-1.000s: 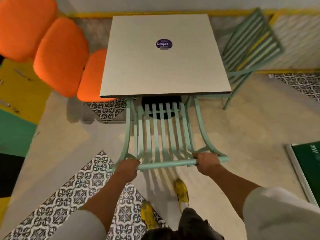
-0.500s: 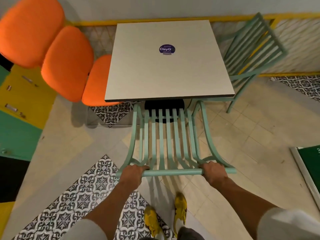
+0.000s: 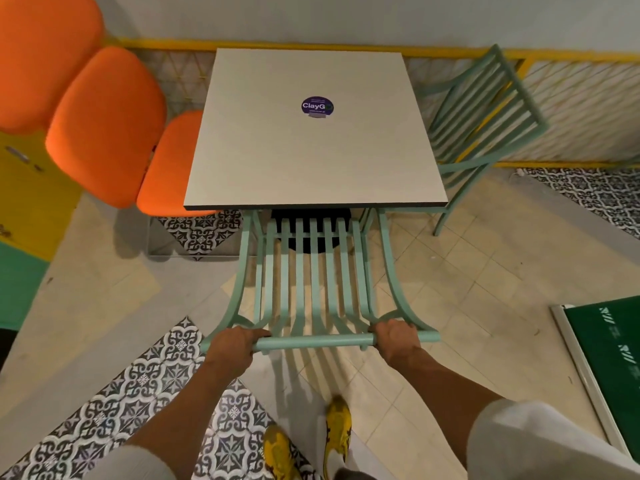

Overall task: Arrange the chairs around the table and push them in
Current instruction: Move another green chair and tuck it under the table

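A round purple sticker [image 3: 317, 106] is sitting on the pale square tabletop [image 3: 311, 161], nearer its far edge than its near one and about midway between its left and right edges, and it is showing the white word "ClayG", with smaller lines above and below that are too fine to read. On the dark green board with a pale frame [image 3: 613, 358] at the right edge of the view, white marks are showing, but they are not making readable letters.

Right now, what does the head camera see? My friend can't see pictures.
Two hands, left and right, grip the top rail of a mint green chair whose seat sits partly under a square table. Another green chair stands at the table's right; orange seats are on its left.
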`<state>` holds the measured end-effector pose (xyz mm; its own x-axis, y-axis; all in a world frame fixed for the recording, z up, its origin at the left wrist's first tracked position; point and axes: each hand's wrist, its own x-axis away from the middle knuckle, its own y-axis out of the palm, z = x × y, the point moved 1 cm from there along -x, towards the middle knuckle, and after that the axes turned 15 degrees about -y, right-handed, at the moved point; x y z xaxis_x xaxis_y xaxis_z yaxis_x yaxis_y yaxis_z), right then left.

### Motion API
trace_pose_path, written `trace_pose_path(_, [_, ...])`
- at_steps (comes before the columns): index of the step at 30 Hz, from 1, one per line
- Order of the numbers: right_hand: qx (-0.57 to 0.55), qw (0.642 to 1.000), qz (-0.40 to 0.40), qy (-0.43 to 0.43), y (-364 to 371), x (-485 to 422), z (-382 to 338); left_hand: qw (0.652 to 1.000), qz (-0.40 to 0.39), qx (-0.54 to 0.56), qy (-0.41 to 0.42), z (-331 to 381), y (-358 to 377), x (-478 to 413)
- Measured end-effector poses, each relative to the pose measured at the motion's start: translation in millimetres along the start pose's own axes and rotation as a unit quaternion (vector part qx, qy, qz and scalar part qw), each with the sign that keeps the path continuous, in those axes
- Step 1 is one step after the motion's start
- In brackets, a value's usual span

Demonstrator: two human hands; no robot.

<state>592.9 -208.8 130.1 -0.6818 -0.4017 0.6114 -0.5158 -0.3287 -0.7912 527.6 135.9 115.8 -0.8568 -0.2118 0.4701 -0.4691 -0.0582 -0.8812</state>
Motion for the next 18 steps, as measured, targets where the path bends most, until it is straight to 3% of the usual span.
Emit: trace_pose_path(18, [-0.035, 0.999, -0.009, -0.006, -1.5, 4.6, -7.5, 0.999, -0.023, -0.026, -0.021, 3.5, -7.2, 7.7])
